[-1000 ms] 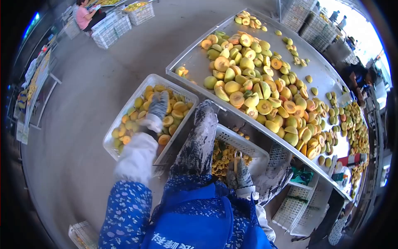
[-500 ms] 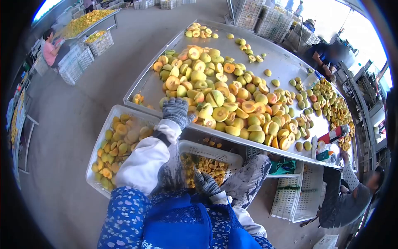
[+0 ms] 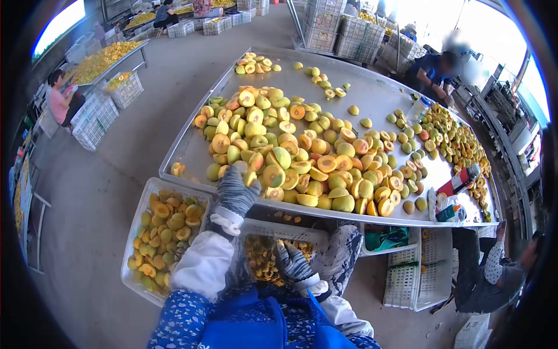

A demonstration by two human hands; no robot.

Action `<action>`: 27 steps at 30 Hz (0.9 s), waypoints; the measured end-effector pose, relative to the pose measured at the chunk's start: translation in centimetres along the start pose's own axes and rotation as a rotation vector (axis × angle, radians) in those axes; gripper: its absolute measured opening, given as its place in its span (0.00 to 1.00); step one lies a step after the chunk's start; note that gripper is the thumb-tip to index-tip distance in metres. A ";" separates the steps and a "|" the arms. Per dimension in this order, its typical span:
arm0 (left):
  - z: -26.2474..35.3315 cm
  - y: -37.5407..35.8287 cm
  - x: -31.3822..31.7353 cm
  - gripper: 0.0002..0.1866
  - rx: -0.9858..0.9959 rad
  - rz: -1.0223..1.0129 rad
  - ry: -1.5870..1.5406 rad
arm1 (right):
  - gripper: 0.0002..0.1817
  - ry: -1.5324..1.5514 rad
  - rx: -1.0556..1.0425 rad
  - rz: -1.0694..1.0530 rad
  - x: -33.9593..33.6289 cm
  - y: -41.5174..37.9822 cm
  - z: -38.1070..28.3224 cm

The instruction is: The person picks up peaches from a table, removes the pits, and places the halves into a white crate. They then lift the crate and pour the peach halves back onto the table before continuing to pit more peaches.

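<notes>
My left hand, in a grey striped glove, is at the near edge of the metal table. Its thumb and fingers close on a yellow fruit half beside a large pile of halved fruit. Lower down, my right hand, gloved alike, is curled above a white crate with small orange-brown pieces in it. What it grips is hidden. To the left stands a white crate full of yellow-green fruit halves.
A red container and a green bottle stand at the table's right end. One person works at the far side, another sits at the right. Nested crates are on the floor. Stacked crates stand behind.
The view has shifted, showing more of the background. My left hand has gone from reaching over the fruit with fingers forward to closing on a half near the edge. My right hand remains above its crate.
</notes>
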State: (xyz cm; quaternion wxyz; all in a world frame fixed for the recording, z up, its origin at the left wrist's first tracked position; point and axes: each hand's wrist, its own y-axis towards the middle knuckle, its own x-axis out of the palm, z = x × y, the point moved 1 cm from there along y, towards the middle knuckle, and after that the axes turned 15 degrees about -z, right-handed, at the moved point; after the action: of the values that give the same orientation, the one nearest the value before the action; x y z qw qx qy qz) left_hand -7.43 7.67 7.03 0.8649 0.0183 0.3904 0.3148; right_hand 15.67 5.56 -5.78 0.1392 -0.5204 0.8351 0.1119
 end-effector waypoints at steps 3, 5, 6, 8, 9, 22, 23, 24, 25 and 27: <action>0.1 -0.6 -1.8 0.22 -0.034 0.087 -0.948 | 0.16 -0.293 -0.120 0.045 -2.4 2.1 -4.9; -2.4 -2.1 -1.3 0.21 -0.186 -0.079 -1.332 | 0.15 -0.877 -0.236 0.091 -2.9 3.0 -6.5; -1.3 -3.2 -1.5 0.20 -0.251 -0.094 -1.458 | 0.15 -0.117 -0.136 0.147 -3.5 4.4 -9.9; -2.8 -5.9 0.5 0.20 -0.200 -0.152 -1.333 | 0.16 -0.289 -0.100 0.111 -3.5 5.3 -10.8; -3.8 -6.6 1.5 0.21 -0.253 -0.153 -1.341 | 0.17 -0.301 -0.024 0.070 -3.3 5.6 -10.5; 2.1 -9.5 1.1 0.16 -0.185 -0.047 -0.758 | 0.24 -0.596 0.279 0.003 -0.3 5.3 -7.9; 2.5 -9.4 0.6 0.16 -0.055 -0.065 -0.485 | 0.24 -0.591 0.282 0.006 0.0 5.3 -7.4; 2.5 -9.3 0.9 0.16 -0.055 -0.070 -0.483 | 0.24 -0.545 0.291 0.027 0.2 5.3 -7.3; 2.3 -9.3 1.4 0.16 -0.179 -0.007 -0.931 | 0.24 -0.498 0.299 0.046 0.4 5.2 -7.2; 2.7 -9.5 1.9 0.17 -0.313 0.065 -1.375 | 0.24 -0.497 0.313 0.076 0.7 4.8 -7.8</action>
State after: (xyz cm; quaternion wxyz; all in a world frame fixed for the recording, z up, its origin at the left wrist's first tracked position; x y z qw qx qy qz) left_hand 0.41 1.76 5.02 0.8982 0.1003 -0.2950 0.3102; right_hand 10.12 4.49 1.44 0.4136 -0.4178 0.8013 0.1110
